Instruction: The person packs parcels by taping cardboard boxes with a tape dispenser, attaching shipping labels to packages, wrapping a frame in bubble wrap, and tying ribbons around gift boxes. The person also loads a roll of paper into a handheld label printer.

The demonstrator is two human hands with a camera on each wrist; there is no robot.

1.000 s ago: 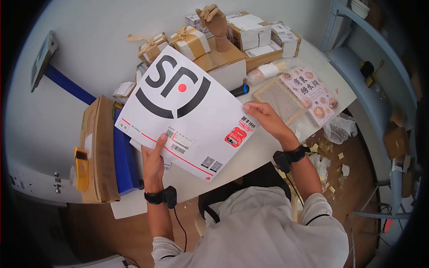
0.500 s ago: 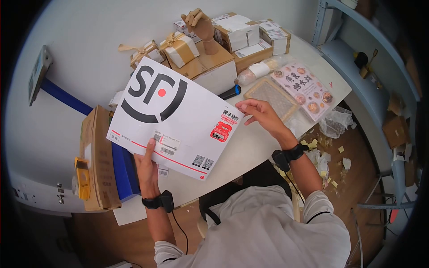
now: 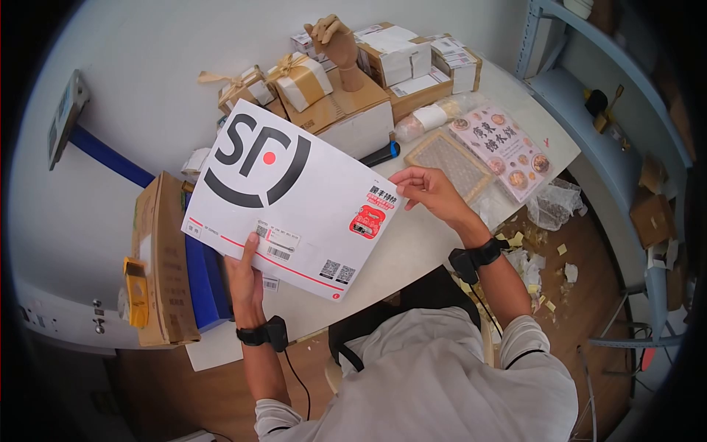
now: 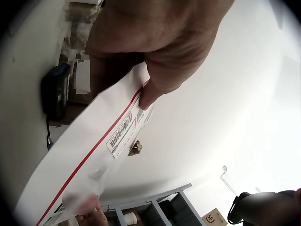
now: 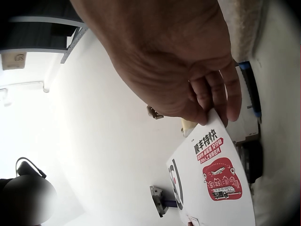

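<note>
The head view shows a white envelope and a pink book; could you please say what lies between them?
In the head view, the right hand and a flat tan-edged panel lie between them.

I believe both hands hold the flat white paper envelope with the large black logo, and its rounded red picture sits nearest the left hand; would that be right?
Not quite: the head view shows the rounded red picture nearest the right hand, not the left hand. Both do hold the flat white paper envelope.
</note>
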